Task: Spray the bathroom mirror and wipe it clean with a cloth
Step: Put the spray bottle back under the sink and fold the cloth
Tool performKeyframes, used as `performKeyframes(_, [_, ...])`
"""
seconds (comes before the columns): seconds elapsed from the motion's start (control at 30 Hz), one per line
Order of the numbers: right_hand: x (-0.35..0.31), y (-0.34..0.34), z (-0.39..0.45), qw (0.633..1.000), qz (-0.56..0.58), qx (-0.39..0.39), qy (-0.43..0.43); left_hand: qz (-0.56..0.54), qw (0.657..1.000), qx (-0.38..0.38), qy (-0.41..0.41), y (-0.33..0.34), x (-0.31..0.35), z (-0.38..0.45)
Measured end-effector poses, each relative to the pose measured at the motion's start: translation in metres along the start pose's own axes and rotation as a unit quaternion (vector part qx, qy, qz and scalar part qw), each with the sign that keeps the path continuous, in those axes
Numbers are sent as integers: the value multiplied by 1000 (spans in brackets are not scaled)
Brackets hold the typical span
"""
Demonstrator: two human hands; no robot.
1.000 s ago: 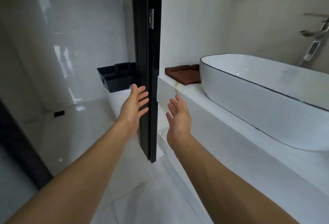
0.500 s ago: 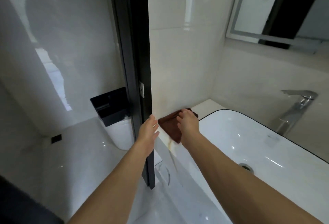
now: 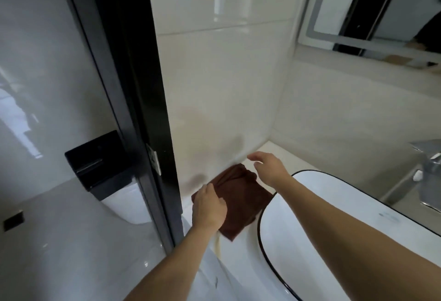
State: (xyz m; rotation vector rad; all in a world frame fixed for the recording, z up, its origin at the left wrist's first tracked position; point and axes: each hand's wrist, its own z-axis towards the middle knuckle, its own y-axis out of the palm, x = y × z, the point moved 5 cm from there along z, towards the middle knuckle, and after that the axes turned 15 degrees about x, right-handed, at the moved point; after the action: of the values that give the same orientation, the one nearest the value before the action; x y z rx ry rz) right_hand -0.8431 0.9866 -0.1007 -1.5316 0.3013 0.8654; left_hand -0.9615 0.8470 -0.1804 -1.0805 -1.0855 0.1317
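On the pale stone worktop [image 3: 269, 150], the left hand [image 3: 208, 207] grips the folded brown cloth [image 3: 241, 200] left of the white oval basin [image 3: 334, 224]; the right hand [image 3: 268, 169] hovers open above the cloth.

Left-hand [image 3: 208, 206] fingertips hidden against brown cloth [image 3: 241, 199]; mirror [image 3: 381, 6] and faucet [image 3: 427, 169] edge-cropped

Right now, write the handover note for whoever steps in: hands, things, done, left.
Left hand: rests on the near left part of the brown cloth, fingers curled over it; a firm grip cannot be confirmed.
Right hand: open, hovering over the cloth's far end, holding nothing.
Cloth: folded, on the counter in the corner, left of the basin.
Mirror: up on the right wall.
No spray bottle in view.
Done: cloth reached.
Left: lift cloth, find spray, spray mirror, wipe.
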Motion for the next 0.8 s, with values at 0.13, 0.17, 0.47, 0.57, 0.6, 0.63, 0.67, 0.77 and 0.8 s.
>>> performKeyframes(0.13, [4, 32, 37, 978, -143, -111, -103, 129, 990, 26, 44, 29, 3, 22])
performKeyframes(0.17, [5, 42, 44, 968, -167, -141, -126, 165, 985, 27, 47, 36, 6, 25])
performKeyframes(0.47, [22, 101, 67, 872, -301, -287, -259, 282, 954, 75, 70, 62, 8, 43])
performKeyframes(0.57, [19, 107, 71, 835, -346, -273, -329, 267, 956, 88, 79, 58, 9, 47])
performKeyframes(0.6, [19, 109, 70, 824, -358, -269, -347, 274, 952, 98, 91, 56, 11, 48])
performKeyframes(0.63, [19, 111, 69, 815, -367, -266, -361, 283, 949, 93, 102, 57, 12, 47])
performKeyframes(0.67, [19, 112, 69, 809, -373, -261, -372, 294, 944, 90, 115, 58, 14, 45])
performKeyframes(0.77, [16, 112, 67, 808, -380, -237, -384, 302, 943, 80, 117, 54, 15, 37])
performKeyframes(0.8, [16, 112, 66, 807, -384, -230, -385, 301, 944, 77, 110, 53, 13, 35])
